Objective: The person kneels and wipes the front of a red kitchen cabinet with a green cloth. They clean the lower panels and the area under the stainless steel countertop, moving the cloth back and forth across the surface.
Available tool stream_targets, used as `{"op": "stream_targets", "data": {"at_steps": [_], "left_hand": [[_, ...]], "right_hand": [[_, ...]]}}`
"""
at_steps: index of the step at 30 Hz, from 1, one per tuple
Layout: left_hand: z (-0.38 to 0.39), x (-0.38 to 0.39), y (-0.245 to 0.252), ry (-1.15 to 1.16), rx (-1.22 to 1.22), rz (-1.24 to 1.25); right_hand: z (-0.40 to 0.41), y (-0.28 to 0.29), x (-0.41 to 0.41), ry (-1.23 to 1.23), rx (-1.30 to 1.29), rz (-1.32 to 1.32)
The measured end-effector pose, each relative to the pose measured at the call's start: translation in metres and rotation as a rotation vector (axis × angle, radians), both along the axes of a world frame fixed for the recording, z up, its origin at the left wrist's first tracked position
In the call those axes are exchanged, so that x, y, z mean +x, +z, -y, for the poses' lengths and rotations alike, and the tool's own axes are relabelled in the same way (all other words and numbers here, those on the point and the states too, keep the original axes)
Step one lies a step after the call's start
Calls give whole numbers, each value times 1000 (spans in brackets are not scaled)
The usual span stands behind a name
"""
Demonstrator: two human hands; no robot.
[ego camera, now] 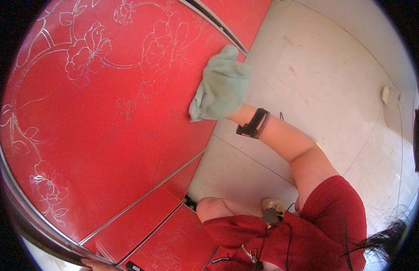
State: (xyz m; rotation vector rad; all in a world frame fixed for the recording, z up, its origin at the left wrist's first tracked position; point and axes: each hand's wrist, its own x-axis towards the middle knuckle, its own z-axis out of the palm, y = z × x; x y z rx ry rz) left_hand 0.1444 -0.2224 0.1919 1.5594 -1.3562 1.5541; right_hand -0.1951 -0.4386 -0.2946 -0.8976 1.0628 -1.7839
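Observation:
A pale green cloth (221, 86) covers nearly all of my right hand (239, 112), which holds it against the right edge of a glossy red panel (104, 128) with silvery flower line patterns. The fingers are hidden in the cloth. The panel looks like the front of a refrigerator or cabinet. Only part of my left hand (97, 265) shows at the bottom left, at the dark, metal-trimmed edge (53, 233) of the red front; its grip is not visible.
Narrow metal strips divide the red front from lower red panels (175, 233). Pale, stained tiled floor (307, 67) lies to the right, with a small beige object (385, 95) near the far wall. My bent knee (211, 206) is close to the lower panels.

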Motion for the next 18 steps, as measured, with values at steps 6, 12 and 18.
{"op": "stream_targets", "data": {"at_steps": [6,12,18], "left_hand": [[-3,-4,2,100,-6,-13],[-8,22,10,66,-54,320],[-10,28,13,116,-42,267]], "right_hand": [[-12,7,-4,235,-152,500],[8,64,34,461,-399,552],[36,42,27,802,-749,1001]]}}
